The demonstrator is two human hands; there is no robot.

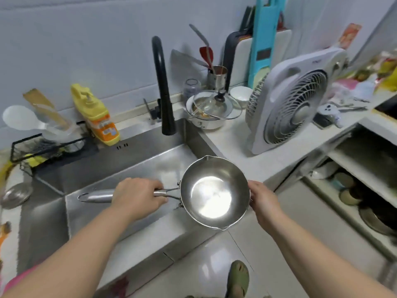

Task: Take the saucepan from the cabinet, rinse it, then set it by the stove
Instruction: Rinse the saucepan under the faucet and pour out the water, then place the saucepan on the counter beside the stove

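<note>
A shiny steel saucepan (211, 193) with two pour spouts and a long steel handle hangs level over the right front corner of the steel sink (103, 166). My left hand (138, 195) is wrapped around the handle near the bowl. My right hand (263, 201) grips the rim on the side opposite the handle. The pan looks empty and dry. The black faucet (164, 87) stands behind the sink and no water runs from it. To the right, the open cabinet (363, 186) shows shelves with dishes and pans. The stove's corner (386, 106) shows at the far right edge.
A white box fan (294, 100) stands on the counter right of the sink. Behind it lie a bowl with a glass lid (211, 108), a utensil cup and cutting boards. A yellow detergent bottle (95, 114) and a black rack (46, 147) sit left of the faucet.
</note>
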